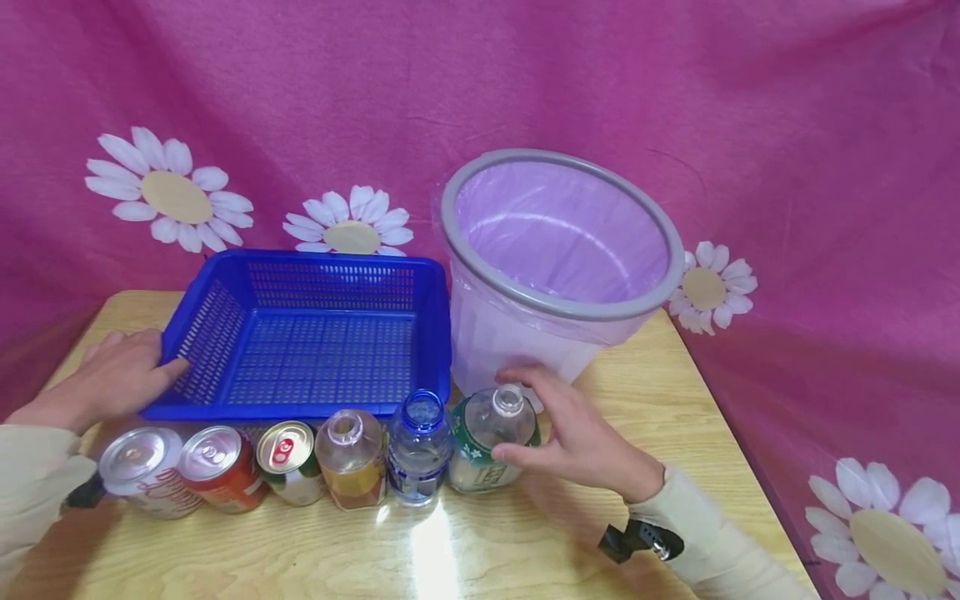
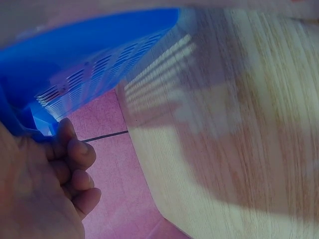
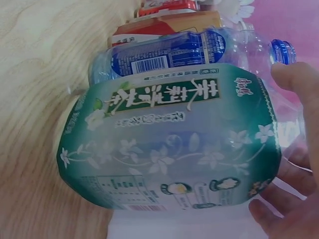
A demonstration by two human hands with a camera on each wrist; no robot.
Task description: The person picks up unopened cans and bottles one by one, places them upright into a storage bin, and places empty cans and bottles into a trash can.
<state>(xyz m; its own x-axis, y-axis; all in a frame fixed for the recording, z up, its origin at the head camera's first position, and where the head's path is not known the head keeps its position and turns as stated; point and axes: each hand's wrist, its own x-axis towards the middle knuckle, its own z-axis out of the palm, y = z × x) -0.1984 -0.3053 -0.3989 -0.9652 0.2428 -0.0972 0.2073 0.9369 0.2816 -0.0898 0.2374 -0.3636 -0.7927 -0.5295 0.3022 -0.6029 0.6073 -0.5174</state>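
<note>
At the left side of a blue plastic basket [image 1: 300,410], my left hand [image 1: 123,375] grips the rim, thumb over the inside and fingers outside. The left wrist view shows the curled fingers [image 2: 82,154] at the basket's edge. My right hand [image 1: 577,442] is spread around the upper part of a clear bottle with a green label [image 1: 487,477], thumb on the near side and forefinger on the far side. A firm hold does not show. Beside that bottle stands a clear bottle with a blue label [image 1: 416,483], its neck ring blue.
Left along the row stand a bottle with a yellow-brown label [image 1: 354,487], a green-and-white can [image 1: 302,485], an orange-red can [image 1: 236,490] and a silver-white can [image 1: 161,485]. Behind the green-labelled bottle is a lined bin [image 1: 555,308] with a grey rim. A pink flowered cloth [image 1: 480,83] hangs behind.
</note>
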